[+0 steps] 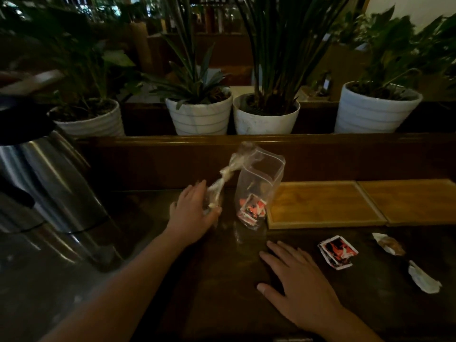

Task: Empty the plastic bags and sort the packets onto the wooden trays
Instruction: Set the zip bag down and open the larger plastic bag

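A clear zip bag point(259, 178) stands upright on the dark table with red-and-white packets point(251, 209) at its bottom. To its left a knotted clear bag point(225, 175) leans up and right; my left hand point(192, 213) rests on its lower end, fingers spread over it. My right hand point(296, 272) lies flat and open on the table, holding nothing. Two wooden trays, one point(320, 206) just right of the zip bag and one point(414, 201) further right, lie side by side. A small stack of red-black packets point(337, 251) sits on the table right of my right hand.
A steel kettle point(49, 188) stands at the left. Two pale crumpled packets point(389, 244) point(423, 280) lie at the right. Potted plants in white pots point(199, 117) line the ledge behind the table's raised back edge point(246, 139).
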